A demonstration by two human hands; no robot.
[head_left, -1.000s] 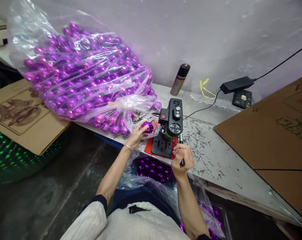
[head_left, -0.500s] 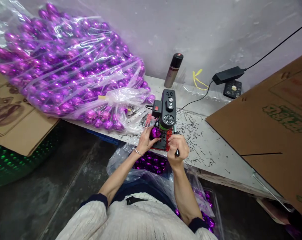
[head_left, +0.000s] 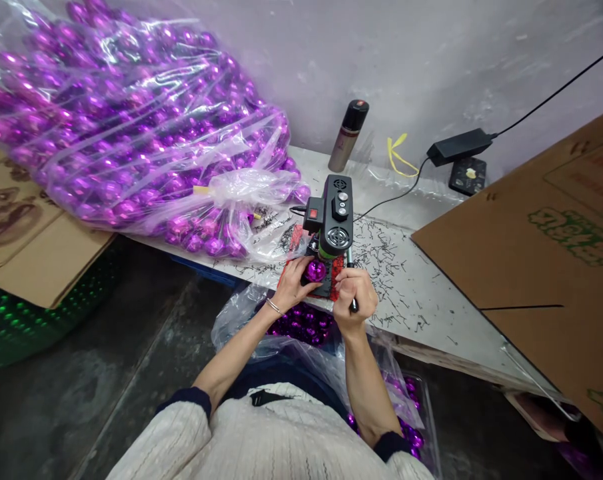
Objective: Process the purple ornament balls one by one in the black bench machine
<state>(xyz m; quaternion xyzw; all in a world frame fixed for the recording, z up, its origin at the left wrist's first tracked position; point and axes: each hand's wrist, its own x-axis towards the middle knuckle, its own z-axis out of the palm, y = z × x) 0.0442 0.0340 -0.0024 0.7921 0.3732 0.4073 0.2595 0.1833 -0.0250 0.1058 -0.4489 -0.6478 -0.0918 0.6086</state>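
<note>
My left hand (head_left: pixel 294 283) has its thumb and fingers around a shiny purple ball ornament (head_left: pixel 316 271) at the front of a small black press-like machine (head_left: pixel 337 213). The machine has round fan grilles on top and a red switch on its left side. To its right, my right hand (head_left: pixel 355 295) is closed in a fist on a black lever handle (head_left: pixel 354 306). The machine's dark base (head_left: pixel 325 288) sits on a red sheet. The machine's head hides what lies right under it.
A big clear bag of purple balls (head_left: pixel 156 127) fills the left of the white table (head_left: pixel 434 300). Black scraps litter the tabletop. A spray can (head_left: pixel 348 135) and a black power adapter (head_left: pixel 462 147) stand by the wall. A cardboard box (head_left: pixel 541 247) rises at right; an open bag of purple balls (head_left: pixel 304 325) hangs below.
The purple ball has come slightly toward me and right, out from beside the machine's head, with my left hand on it. My right hand keeps its grip on the lever. The view has shifted slightly.
</note>
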